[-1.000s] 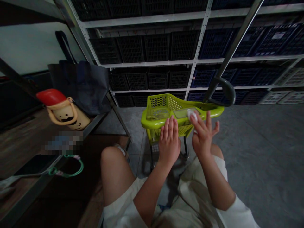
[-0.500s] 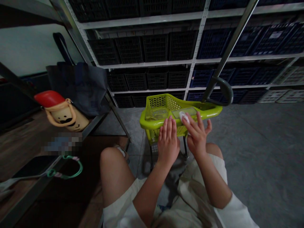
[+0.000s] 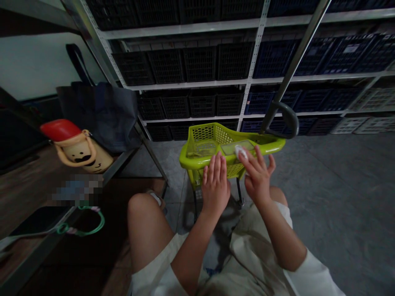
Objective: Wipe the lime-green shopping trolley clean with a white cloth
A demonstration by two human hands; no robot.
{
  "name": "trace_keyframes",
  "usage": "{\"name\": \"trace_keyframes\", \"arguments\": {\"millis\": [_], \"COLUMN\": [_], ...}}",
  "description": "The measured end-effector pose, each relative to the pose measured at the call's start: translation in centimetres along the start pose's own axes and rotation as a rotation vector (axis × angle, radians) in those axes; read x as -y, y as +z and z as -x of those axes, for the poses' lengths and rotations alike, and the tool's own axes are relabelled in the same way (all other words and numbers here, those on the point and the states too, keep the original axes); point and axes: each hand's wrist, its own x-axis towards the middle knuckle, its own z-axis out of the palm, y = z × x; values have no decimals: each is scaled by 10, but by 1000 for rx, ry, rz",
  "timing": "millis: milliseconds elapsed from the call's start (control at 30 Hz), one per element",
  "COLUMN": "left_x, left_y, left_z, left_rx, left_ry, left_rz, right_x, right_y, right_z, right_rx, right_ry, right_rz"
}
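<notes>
In front of my knees stands a small lime-green shopping cart (image 3: 185, 160) with a perforated basket. My left hand (image 3: 217, 181) lies against its near rim, fingers stretched out and close together, holding nothing. Under the fingertips of my right hand (image 3: 258, 174) is a small white wad (image 3: 240, 151) that looks like crumpled tissue. The fingers press it on the clear flat panel (image 3: 230, 149) at the handle end of the cart, while the other fingers spread apart. A grey loop-shaped holder (image 3: 291, 119) with a metal pole (image 3: 304, 53) rises from the cart's right end.
Shelving (image 3: 185, 85) with dark crates (image 3: 200, 63) runs behind the cart. On the left, a bench (image 3: 121, 160) bears a red-topped bottle (image 3: 83, 150) with a cartoon face, a dark tote bag (image 3: 119, 111), a phone (image 3: 40, 220) and a green cord (image 3: 100, 226). Grey floor (image 3: 336, 197) lies right.
The white wad under my right fingertips has slid slightly right along the panel. My left hand stays at the rim. The whole view has shifted a little.
</notes>
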Motion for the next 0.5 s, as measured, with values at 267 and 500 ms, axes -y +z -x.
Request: {"name": "trace_keyframes", "arguments": {"millis": [267, 500], "left_x": [19, 37], "left_y": [-7, -23], "left_z": [4, 11], "left_rx": [-12, -129], "left_ry": [58, 4], "left_rz": [-45, -31], "right_x": [-69, -28], "right_y": [-6, -15], "right_z": [-3, 10], "right_rx": [-172, -131], "right_ry": [205, 129], "right_rz": [63, 25]}}
